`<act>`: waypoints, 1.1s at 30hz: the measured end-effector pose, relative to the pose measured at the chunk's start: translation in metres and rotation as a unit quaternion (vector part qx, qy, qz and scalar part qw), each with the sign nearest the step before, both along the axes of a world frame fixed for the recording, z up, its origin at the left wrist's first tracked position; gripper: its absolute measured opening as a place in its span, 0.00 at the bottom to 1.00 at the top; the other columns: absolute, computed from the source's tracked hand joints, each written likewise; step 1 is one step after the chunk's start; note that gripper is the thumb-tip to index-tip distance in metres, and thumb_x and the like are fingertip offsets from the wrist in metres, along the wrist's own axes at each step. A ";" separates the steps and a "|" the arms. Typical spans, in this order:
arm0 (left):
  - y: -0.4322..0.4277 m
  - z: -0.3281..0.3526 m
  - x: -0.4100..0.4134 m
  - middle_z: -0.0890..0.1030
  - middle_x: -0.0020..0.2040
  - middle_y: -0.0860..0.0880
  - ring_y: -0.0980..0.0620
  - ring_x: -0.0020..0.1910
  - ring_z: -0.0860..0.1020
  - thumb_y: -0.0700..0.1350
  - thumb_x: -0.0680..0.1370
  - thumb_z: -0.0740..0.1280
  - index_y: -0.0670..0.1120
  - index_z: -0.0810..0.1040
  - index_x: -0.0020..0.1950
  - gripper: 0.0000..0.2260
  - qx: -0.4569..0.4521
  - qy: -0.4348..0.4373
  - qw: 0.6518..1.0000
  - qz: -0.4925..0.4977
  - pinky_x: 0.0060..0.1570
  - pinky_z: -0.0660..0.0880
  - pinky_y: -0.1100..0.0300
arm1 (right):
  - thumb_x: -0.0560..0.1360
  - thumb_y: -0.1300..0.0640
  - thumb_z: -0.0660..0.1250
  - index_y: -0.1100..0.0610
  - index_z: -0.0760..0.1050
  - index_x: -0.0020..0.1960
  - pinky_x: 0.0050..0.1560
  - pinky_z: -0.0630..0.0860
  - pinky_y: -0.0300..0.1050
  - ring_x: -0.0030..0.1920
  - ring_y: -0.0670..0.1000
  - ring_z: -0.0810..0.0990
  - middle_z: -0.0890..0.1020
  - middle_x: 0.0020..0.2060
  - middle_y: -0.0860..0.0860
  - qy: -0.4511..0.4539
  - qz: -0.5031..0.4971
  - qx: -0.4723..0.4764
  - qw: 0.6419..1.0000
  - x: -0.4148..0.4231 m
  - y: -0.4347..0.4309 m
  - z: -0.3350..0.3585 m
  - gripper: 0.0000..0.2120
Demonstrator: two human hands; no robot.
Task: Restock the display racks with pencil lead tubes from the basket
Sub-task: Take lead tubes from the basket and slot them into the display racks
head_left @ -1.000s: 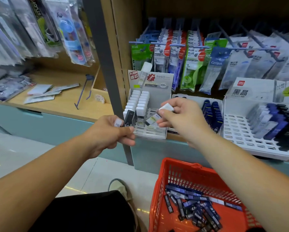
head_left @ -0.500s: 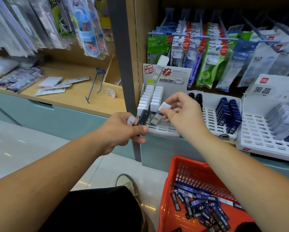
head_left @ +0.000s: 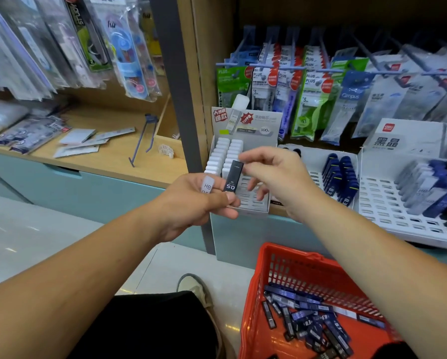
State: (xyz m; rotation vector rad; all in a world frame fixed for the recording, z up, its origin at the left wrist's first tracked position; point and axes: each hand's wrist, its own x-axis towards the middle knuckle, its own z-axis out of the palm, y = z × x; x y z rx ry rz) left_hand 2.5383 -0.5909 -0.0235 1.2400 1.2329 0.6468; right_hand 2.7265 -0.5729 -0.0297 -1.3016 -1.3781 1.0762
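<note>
The left hand grips a clear HB-marked tube and a slim black 0.5 lead tube close before the white slotted display rack, seemingly so the right hand, pinching the black tube's top, can slot it in, while loose dark tubes wait in the red plastic basket, near right.

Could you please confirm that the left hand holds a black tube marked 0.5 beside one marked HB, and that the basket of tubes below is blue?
Not quite: the basket is red, not blue, as the head view shows. The rest stands: the left hand holds the black tube marked 0.5 beside the HB tube.
</note>
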 end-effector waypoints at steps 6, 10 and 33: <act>-0.003 0.012 0.056 0.85 0.49 0.44 0.54 0.33 0.75 0.41 0.81 0.70 0.39 0.83 0.57 0.07 0.014 -0.026 0.998 -0.051 0.27 0.61 0.64 | 0.79 0.61 0.71 0.59 0.81 0.46 0.39 0.80 0.48 0.40 0.56 0.83 0.85 0.43 0.62 0.059 -0.014 -0.036 0.998 0.052 -0.033 0.012 0.03; -0.006 0.028 0.113 0.84 0.48 0.41 0.53 0.33 0.74 0.42 0.84 0.61 0.33 0.79 0.63 0.15 -0.063 -0.100 0.991 -0.054 0.30 0.62 0.61 | 0.83 0.62 0.66 0.59 0.76 0.50 0.37 0.85 0.51 0.42 0.57 0.85 0.83 0.43 0.61 0.130 -0.067 -0.058 0.988 0.111 -0.054 0.019 0.03; -0.023 0.033 0.390 0.83 0.40 0.41 0.43 0.38 0.81 0.37 0.81 0.70 0.39 0.81 0.52 0.02 0.166 0.034 0.950 -0.263 0.34 0.79 0.57 | 0.78 0.69 0.69 0.60 0.78 0.54 0.28 0.78 0.42 0.27 0.49 0.78 0.84 0.41 0.58 0.068 -0.410 -0.045 0.909 0.393 -0.151 -0.001 0.08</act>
